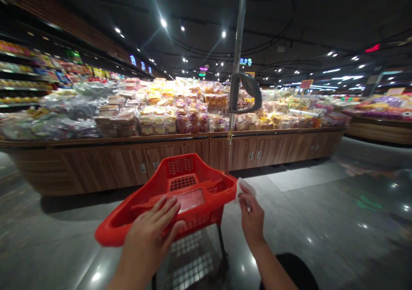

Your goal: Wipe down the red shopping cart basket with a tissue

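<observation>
Head view: the left hand (151,234) lies open on the red basket (180,170); the right hand (252,219) pinches a white sheet (245,190) just beside the rim, with open floor (322,221) to its right.

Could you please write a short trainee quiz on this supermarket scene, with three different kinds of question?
1. What does the right hand pinch?
2. True or false: the left hand lies on the red plastic shopping basket.
3. What is piled on the wooden display counter? A: bagged baked goods; B: loose oranges; C: bottled drinks.

Key: 1. A thin white sheet, perhaps tissue; 2. True; 3. A.
</observation>
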`<state>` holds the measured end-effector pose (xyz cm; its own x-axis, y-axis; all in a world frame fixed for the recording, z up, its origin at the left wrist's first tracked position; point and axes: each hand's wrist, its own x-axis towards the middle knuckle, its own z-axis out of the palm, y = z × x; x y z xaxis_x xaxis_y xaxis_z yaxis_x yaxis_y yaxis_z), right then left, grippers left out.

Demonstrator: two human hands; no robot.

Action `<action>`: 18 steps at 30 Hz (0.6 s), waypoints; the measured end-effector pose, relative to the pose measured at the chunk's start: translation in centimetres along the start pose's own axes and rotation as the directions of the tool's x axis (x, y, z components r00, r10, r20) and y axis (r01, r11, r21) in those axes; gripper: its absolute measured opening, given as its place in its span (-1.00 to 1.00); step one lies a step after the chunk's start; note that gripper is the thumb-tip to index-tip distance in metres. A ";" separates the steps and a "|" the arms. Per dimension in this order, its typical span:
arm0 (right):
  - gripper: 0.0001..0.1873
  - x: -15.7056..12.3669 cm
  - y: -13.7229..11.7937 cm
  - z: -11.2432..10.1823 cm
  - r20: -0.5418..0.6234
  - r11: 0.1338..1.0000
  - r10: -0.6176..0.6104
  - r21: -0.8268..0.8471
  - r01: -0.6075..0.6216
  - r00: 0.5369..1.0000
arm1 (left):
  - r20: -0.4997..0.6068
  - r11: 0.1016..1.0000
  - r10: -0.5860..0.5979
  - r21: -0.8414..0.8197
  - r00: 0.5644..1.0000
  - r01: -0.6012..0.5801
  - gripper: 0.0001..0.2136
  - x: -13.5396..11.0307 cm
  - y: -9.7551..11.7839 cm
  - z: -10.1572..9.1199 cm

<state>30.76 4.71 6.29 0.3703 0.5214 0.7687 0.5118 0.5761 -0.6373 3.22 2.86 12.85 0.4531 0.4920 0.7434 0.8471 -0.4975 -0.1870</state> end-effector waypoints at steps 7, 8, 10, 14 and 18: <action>-0.78 -1.1 -3.4 1.1 0.241 0.979 -0.198 0.007 0.202 0.950 | -0.029 0.997 0.076 0.034 0.997 -0.075 -0.59 0.1 -0.2 -0.5; -0.77 -0.9 -3.5 1.0 0.239 0.975 -0.214 -0.007 0.222 0.947 | -0.031 0.996 0.086 0.037 0.996 -0.085 -0.58 0.0 -0.3 -0.6; -0.78 0.0 -3.1 0.6 0.166 0.983 -0.168 -0.045 0.177 0.972 | -0.031 0.994 0.102 0.043 0.994 -0.100 -0.57 -0.1 -0.6 -0.8; -0.80 3.6 -1.7 -0.4 0.141 0.997 0.023 -0.078 -0.012 0.990 | -0.040 0.992 0.123 0.046 0.992 -0.122 -0.54 -0.5 -1.2 -1.1; -0.77 7.2 -0.8 -0.5 0.405 0.998 0.057 0.000 -0.062 0.913 | -0.068 0.991 0.131 0.025 0.989 -0.130 -0.52 -0.9 -1.7 -1.0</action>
<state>33.41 7.65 12.38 0.0535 0.7632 0.6439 0.4882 0.5425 -0.6836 1.07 2.58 13.15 0.5407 0.3729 0.7540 0.7877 -0.5392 -0.2982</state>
